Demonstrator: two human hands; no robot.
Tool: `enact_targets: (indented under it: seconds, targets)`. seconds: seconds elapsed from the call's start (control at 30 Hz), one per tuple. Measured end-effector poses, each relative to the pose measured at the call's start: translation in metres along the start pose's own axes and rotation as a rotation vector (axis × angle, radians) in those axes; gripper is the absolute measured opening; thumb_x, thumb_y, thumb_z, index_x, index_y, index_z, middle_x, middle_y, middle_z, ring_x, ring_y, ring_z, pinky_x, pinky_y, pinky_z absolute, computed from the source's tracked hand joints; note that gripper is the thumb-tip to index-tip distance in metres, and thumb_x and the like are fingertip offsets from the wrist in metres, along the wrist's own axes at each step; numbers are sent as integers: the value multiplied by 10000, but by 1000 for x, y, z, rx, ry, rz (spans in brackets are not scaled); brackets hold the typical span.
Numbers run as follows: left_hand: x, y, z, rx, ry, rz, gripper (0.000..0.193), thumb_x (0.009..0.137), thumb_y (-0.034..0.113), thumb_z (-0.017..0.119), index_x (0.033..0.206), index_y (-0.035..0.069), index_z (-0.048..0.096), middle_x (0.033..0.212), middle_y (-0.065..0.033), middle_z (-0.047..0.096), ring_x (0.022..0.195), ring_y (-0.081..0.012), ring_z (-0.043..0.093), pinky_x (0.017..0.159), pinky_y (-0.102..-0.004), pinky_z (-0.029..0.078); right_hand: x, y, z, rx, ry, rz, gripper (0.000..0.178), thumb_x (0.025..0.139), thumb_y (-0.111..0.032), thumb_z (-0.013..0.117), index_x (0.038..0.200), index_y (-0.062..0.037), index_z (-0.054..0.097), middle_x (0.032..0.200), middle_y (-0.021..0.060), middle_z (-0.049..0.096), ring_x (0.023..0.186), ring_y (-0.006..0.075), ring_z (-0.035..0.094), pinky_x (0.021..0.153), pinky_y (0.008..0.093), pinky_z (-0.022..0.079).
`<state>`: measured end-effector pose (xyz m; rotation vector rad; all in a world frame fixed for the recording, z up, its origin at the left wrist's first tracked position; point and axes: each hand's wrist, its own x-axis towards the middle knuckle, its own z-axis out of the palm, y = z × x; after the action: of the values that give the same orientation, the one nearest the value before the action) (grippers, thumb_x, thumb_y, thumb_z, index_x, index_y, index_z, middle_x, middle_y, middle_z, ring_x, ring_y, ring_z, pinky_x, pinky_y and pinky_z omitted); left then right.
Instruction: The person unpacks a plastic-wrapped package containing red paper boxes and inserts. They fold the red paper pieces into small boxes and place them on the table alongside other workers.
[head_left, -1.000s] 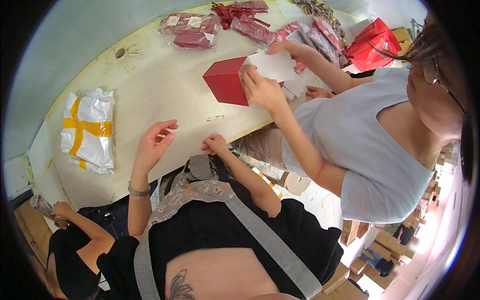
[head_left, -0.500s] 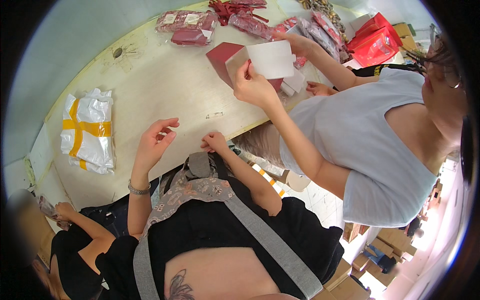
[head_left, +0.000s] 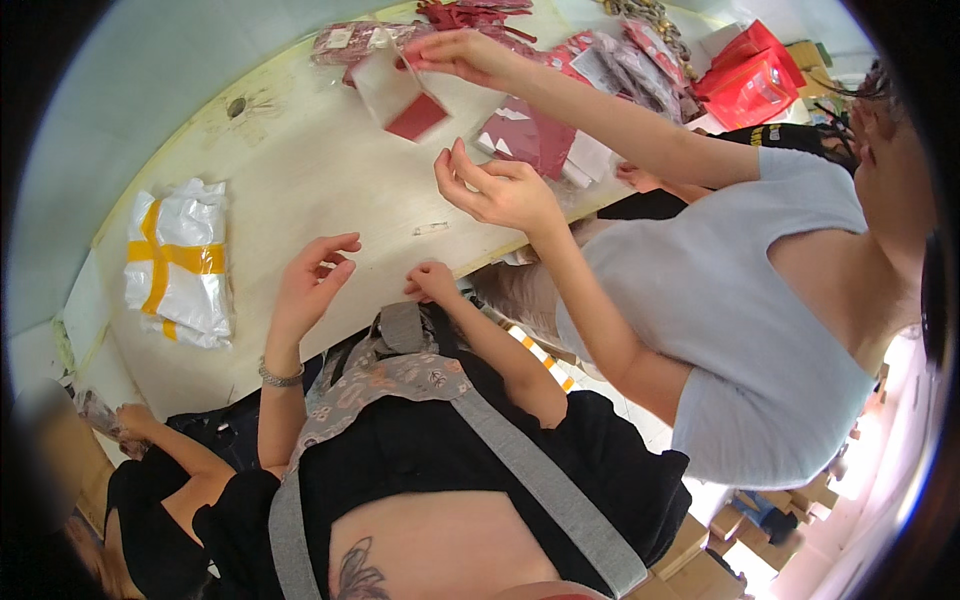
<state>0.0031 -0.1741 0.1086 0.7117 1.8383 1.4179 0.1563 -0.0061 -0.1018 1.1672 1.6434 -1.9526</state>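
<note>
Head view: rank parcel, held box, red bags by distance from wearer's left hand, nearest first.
From the left hand, head view:
1. Parcel: to its left.
2. Box: ahead and right, in a co-worker's hand.
3. Red bags: far right, beyond the box.

The box (head_left: 415, 118) is blurred and hides part of the wrapped packets (head_left: 335, 38) behind it. At lower left, the thing (head_left: 97, 412) in another person's hand (head_left: 134, 421) is too unclear to identify. The right edge cuts into the co-worker's head (head_left: 900, 190); distant cartons (head_left: 815, 495) are too small for detail.
</note>
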Motion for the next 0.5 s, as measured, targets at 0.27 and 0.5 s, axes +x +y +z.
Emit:
enact_targets:
  seconds: [0.27,0.5]
  targets:
    - [3,-6,-2,-7,61,-22,315,847,83,578,1162,65,580,1072,-19,600,852,-77,535,702,-215,468,8,12,0,-8,-22,27,236,848,-233,527,918,-33,629,773,93,681,596,151,641,492,263,477]
    - [15,-30,-22,121,132,-19,423,822,92,607,1236,90,521,1180,-51,534,877,-130,560,741,-252,482,4,8,1,7,-40,22,248,872,-230,496,959,-33,618,811,99,682,619,162,652,501,252,464]
